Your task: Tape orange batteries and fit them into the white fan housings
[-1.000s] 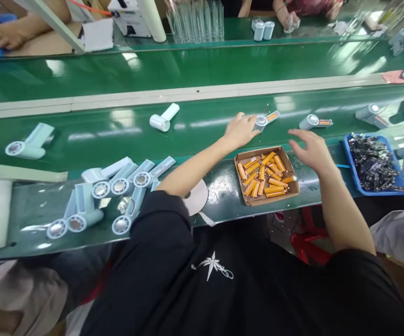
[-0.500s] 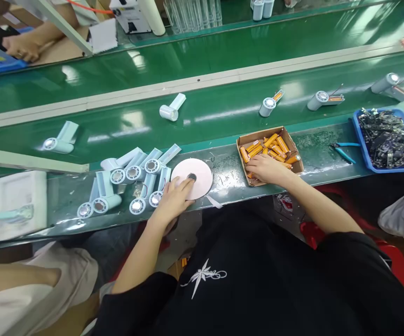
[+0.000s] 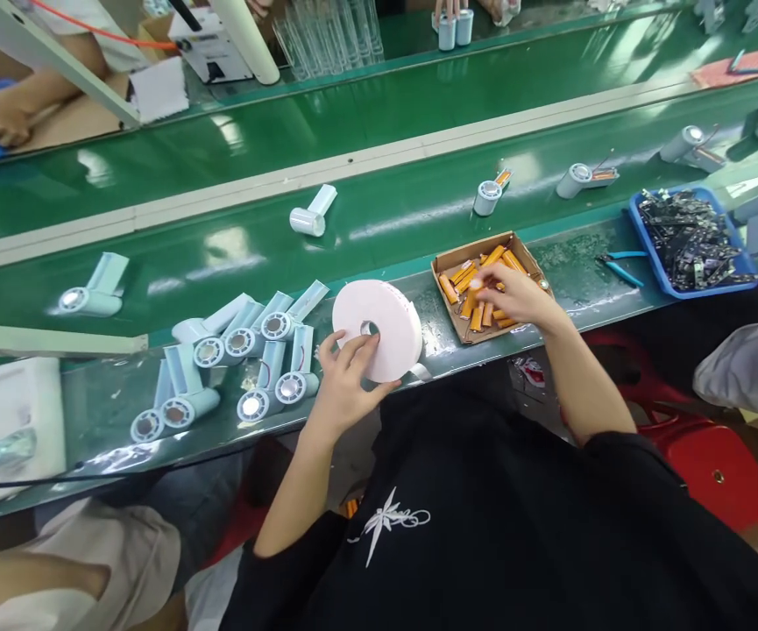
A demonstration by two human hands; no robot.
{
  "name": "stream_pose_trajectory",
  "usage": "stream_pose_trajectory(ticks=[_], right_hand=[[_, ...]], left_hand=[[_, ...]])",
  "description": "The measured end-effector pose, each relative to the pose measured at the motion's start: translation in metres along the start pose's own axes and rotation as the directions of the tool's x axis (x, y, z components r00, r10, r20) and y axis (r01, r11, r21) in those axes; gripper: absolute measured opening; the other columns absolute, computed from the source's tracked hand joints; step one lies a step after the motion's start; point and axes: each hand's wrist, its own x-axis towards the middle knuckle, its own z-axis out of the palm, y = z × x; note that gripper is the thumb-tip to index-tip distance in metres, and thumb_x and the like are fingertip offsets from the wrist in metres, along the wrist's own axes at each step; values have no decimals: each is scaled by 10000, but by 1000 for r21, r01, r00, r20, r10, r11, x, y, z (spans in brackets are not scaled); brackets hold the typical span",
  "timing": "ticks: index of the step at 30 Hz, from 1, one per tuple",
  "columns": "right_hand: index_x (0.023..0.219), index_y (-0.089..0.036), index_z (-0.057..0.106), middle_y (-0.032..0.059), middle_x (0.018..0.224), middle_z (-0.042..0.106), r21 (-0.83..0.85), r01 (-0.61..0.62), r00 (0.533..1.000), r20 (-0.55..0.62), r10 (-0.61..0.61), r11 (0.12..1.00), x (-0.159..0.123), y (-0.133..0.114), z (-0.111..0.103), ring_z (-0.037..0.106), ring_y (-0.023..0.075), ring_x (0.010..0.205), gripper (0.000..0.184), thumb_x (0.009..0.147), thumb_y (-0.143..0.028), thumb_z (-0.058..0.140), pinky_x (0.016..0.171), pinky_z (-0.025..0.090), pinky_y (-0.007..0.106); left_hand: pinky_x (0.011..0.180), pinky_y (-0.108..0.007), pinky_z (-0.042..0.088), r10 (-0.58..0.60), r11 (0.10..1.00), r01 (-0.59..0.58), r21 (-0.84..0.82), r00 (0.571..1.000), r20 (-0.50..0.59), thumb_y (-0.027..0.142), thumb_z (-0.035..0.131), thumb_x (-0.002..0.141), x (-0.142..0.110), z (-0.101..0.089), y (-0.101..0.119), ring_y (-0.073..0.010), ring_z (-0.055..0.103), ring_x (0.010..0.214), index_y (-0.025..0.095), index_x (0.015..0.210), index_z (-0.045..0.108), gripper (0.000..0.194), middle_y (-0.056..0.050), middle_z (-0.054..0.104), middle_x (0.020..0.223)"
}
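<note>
Head view: left hand [image 3: 345,386] half-curled; it grips a roll [image 3: 393,328].

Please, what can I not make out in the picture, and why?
In the head view:
Whether the right hand grips an orange cylinder: the hand itself hides this.
Reel: far side, hidden behind its near face.
Parts in the blue tray: too small and tangled.
White tray: left end, cut off by the picture's edge.

No text, label, brand, number or sign is legible on anything here.
</note>
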Motion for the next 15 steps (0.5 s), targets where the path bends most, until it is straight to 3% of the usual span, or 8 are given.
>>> stream_pose_trajectory(ticks=[1,2,4,8,11,13,15], right_hand=[[1198,-263,702,62,1114,727,190,-13,979,-197,51,982,-6,-5,3,726,249,1023,368,965,-541,764,955,642,426],[1227,-292,681,46,1149,717,349,15,927,-355,117,937,-13,-12,8,740,232,1011,460,924,-618,797,915,667,399],[1194,-322,674,25,1184,724,546,109,824,-517,231,830,-25,-30,23,768,215,1011,554,829,-686,875,868,700,364],[974,-284,656,42,1146,815,672,169,761,-554,338,721,-40,-67,58,819,259,1091,503,751,-608,970,854,739,380],[953,-289,667,40,1116,847,662,184,689,-614,386,726,-47,-80,78,832,278,1123,470,760,-585,977,912,749,419],[957,-297,682,42,1131,851,646,215,640,-660,394,733,-51,-84,89,824,288,1180,442,784,-586,968,1041,717,464],[941,-293,690,60,1169,851,647,209,660,-647,383,733,-54,-85,98,795,305,1268,429,793,-586,967,1154,657,502]], left_hand=[[1275,-650,386,2,1000,-2,5,1000,-27,550,848,899,0,2,3,-447,420,1488,254,1505,634,707,-158,690,1397],[1263,-648,391,-1,1000,2,12,999,-46,555,851,894,0,4,7,-447,430,1476,260,1492,643,699,-154,699,1382],[1232,-628,414,-12,1000,14,26,998,-68,553,847,895,3,9,13,-438,457,1440,265,1474,657,674,-149,710,1369],[1150,-559,473,7,1000,-4,27,994,-112,550,823,924,16,18,28,-412,491,1363,243,1440,682,617,-160,721,1359],[1158,-562,452,-3,1000,4,16,994,-112,545,824,926,24,19,40,-413,481,1365,248,1438,688,607,-158,722,1370],[1162,-562,441,-3,1000,3,1,995,-104,525,829,925,28,19,46,-416,475,1377,251,1450,685,610,-158,722,1380],[1156,-568,435,3,1000,-3,-2,994,-108,510,828,925,29,20,48,-421,477,1379,250,1463,684,615,-161,726,1385]])
